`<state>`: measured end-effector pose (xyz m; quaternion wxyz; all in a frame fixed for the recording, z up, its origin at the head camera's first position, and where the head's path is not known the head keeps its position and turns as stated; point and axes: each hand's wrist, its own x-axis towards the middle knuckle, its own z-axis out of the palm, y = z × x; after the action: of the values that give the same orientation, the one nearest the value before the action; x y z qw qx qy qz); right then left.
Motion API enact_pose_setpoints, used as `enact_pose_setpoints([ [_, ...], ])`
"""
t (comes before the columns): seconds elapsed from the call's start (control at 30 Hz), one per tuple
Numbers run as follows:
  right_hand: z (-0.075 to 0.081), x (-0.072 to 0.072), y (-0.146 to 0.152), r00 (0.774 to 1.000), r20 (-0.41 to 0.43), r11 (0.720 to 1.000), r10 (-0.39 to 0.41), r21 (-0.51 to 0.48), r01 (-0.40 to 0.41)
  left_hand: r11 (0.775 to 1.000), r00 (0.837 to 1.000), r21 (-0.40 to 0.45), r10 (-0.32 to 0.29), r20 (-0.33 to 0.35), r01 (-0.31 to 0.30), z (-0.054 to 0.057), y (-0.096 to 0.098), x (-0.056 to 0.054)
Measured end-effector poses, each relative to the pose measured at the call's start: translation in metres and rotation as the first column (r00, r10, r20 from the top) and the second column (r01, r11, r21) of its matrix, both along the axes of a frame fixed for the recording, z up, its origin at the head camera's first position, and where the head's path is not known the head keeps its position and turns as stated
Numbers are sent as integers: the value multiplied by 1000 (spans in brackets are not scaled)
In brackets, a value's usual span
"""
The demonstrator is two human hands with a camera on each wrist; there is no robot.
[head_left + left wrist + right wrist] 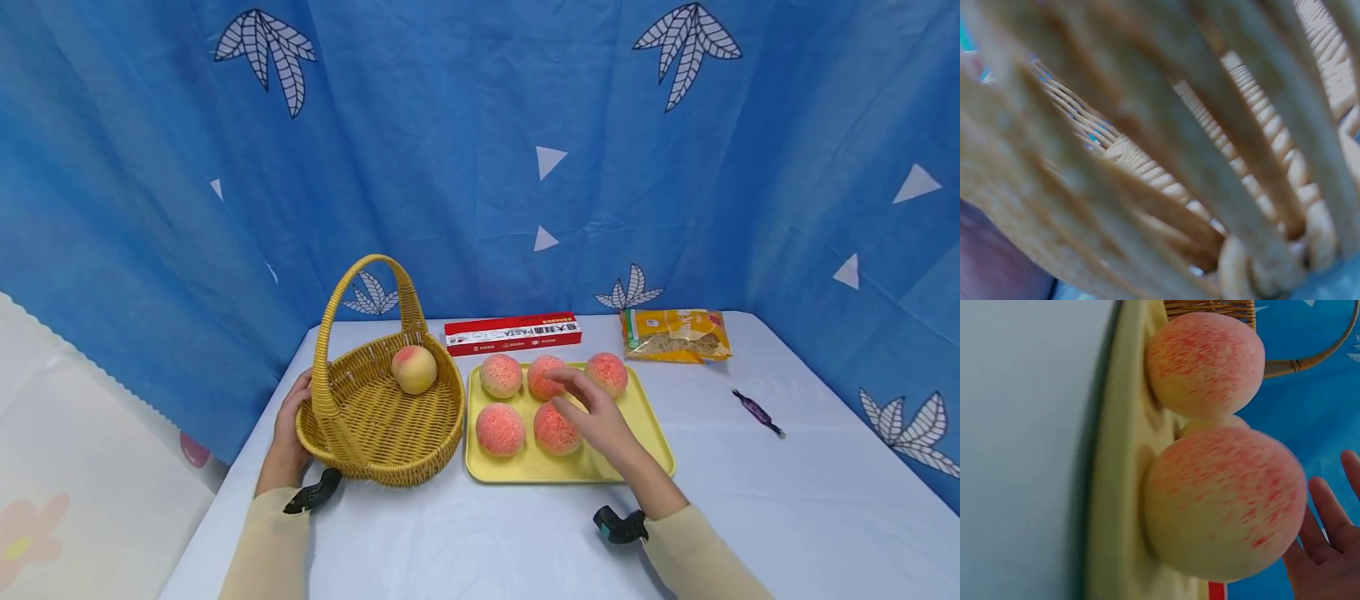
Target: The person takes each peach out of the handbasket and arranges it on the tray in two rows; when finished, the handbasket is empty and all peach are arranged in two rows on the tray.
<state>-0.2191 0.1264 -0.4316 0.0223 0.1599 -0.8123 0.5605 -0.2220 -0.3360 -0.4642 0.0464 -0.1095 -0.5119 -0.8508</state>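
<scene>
A yellow wicker basket [382,429] with a tall arched handle stands on the left and holds one peach [414,370]. My left hand [288,429] rests along the basket's outer left side, its fingers reaching up toward the rim. Close wickerwork [1166,144] fills the left wrist view. To the right, several pink-speckled peaches [500,429] sit on a yellow tray [570,480]. My right hand [600,417] hovers over the near middle peach [557,428], fingers spread and holding nothing. In the right wrist view its extended fingers show beyond a large peach [1225,503].
A red pasta box [513,335] lies behind the tray. At the back right is a yellow-orange bag of pasta [677,336]. A small dark purple wrapped item [757,412] lies right of the tray. Blue curtains [480,167] stand around the white table.
</scene>
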Motion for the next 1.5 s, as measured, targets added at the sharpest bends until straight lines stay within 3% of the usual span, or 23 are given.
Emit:
enact_pose_setpoints([
  [0.23, 24, -4, -14, 993, -90, 997, 80, -8, -81, 1000, 1000, -25, 10, -2, -10, 1, 0, 1],
  [0.57, 42, -10, -45, 970, -93, 973, 226, -28, -230, 998, 999, -53, 25, 25, -24, 0, 0, 1],
  [0.83, 53, -16, -73, 959, -103, 964, 265, 25, -264, 998, 999, -59, 27, 26, -25, 2, 1, 2],
  [1.1, 56, -27, -100, 947, -85, 950, 308, 82, -302, 998, 999, -47, 32, 30, -31, 4, 2, 3],
  [1.5, 45, -44, -138, 936, -50, 932, 350, 123, -342, 999, 998, -42, 37, 55, -35, 3, 2, 4],
])
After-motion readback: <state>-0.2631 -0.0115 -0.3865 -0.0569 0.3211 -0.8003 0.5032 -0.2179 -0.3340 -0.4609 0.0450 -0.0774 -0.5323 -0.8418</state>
